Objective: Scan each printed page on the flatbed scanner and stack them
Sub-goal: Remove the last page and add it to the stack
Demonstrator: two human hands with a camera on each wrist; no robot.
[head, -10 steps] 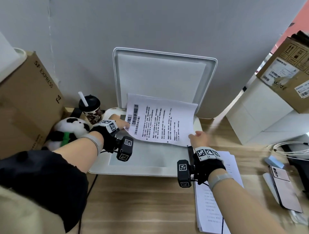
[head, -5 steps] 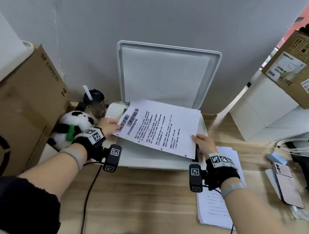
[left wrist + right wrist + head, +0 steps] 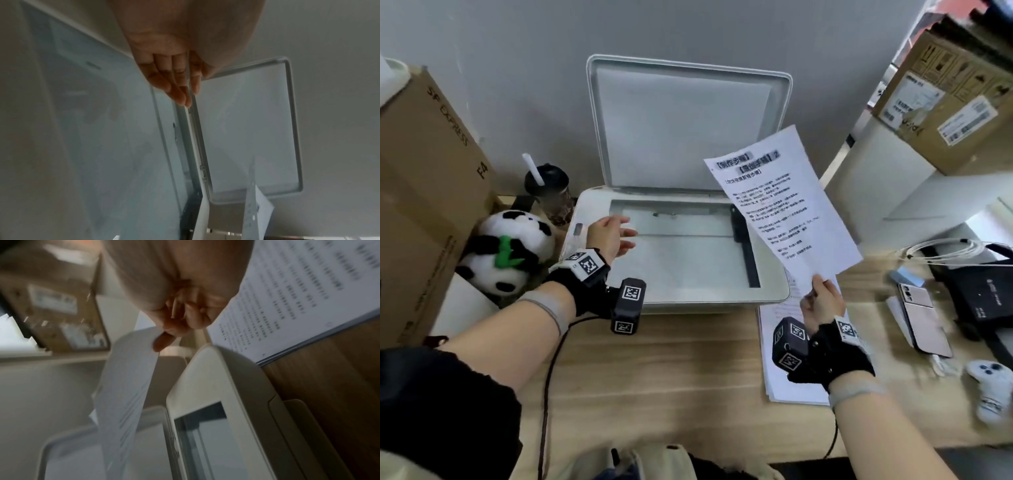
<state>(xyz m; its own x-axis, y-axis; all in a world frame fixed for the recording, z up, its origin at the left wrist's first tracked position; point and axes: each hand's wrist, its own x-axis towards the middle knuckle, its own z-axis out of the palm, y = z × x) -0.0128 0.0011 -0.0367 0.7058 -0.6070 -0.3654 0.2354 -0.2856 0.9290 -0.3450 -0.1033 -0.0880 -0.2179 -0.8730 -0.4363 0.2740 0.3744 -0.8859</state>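
The white flatbed scanner [image 3: 774,294] stands with its lid [image 3: 681,126] raised against the wall and its glass [image 3: 688,260] bare. My right hand [image 3: 820,301] pinches the bottom corner of a printed page [image 3: 784,205], holding it upright in the air over the scanner's right edge. In the right wrist view the page [image 3: 127,386] hangs edge-on from my fingertips [image 3: 162,342]. A stack of printed pages [image 3: 791,383] lies on the desk under that hand. My left hand [image 3: 616,236] hovers open above the scanner's left side, holding nothing; its straight fingers [image 3: 176,91] show in the left wrist view.
A panda plush [image 3: 506,250], a lidded cup with straw [image 3: 548,192] and a cardboard box [image 3: 424,192] crowd the left. On the right lie a phone [image 3: 924,318], a white controller [image 3: 989,390], cables [image 3: 945,250] and more boxes [image 3: 945,102]. Wooden desk [image 3: 671,377] in front.
The page has left the scanner glass: my left hand let go of it, and my right hand swung it up and to the right. The glass now lies uncovered.
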